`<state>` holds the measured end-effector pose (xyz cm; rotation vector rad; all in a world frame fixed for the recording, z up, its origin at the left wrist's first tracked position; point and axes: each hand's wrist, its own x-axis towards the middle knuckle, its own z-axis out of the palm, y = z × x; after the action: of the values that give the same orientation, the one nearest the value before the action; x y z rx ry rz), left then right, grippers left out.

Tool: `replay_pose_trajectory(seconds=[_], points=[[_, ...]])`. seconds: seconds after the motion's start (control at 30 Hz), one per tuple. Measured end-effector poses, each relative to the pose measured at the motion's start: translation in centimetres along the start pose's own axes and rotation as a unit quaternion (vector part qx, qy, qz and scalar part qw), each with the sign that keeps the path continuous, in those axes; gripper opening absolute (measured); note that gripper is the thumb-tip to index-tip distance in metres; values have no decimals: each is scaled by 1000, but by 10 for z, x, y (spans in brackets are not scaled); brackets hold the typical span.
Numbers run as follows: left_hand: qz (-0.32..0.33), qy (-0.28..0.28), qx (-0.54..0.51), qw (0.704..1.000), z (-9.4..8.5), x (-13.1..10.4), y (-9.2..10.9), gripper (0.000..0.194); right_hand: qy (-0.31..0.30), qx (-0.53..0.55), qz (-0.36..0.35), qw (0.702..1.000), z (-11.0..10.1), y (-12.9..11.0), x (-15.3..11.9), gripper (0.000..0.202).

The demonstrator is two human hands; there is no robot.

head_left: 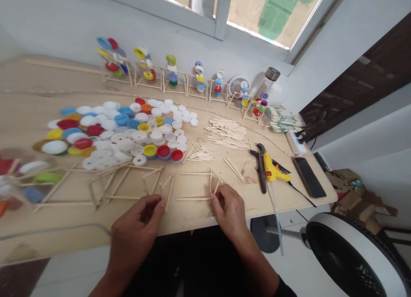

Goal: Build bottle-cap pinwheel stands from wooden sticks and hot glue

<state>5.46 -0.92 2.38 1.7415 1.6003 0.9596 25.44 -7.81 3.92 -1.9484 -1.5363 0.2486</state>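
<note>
Near the front edge of the table, my left hand point(139, 226) is closed in a pinch on a small triangular stick frame point(170, 192). My right hand point(229, 207) pinches the lower corner of another stick frame point(194, 173), which has two long sticks pointing left and a triangular end. A gap separates the two pieces. Left of them stand joined wooden stick frames point(123, 197). Behind my hands lie a small pile of short sticks point(199, 152) and a larger pile of long sticks point(225, 132). My fingers partly hide the gripped corners.
Plastic bottle caps point(122, 136) cover the left middle. Finished cap-and-stick wheels point(171, 72) line the wall. To the right are a yellow glue gun point(271, 167), black pliers point(260, 170), a phone point(308, 177), a power strip point(295, 142) and a glass bottle point(266, 82). A floor fan point(346, 254) stands below.
</note>
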Motion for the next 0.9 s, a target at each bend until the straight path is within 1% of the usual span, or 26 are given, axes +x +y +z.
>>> replay_pose_trajectory(seconds=[0.3,0.47,0.57,0.67,0.9], points=[[-11,-2,-1,1000,-1,0,-2,29,2,-19,8,1000,0,-1,3,28],[-13,-13,-1,1000,-1,0,-4,29,4,-12,12,1000,0,0,2,31],[-12,-7,-5,1000,-2,2,-1,29,2,3,19,1000,-1,-1,1,31],[-19,-13,-2,1000,-4,3,4,27,1,20,25,999,-1,-2,-1,31],[-9,-22,1,1000,-4,4,11,27,2,36,15,999,2,-6,-3,30]])
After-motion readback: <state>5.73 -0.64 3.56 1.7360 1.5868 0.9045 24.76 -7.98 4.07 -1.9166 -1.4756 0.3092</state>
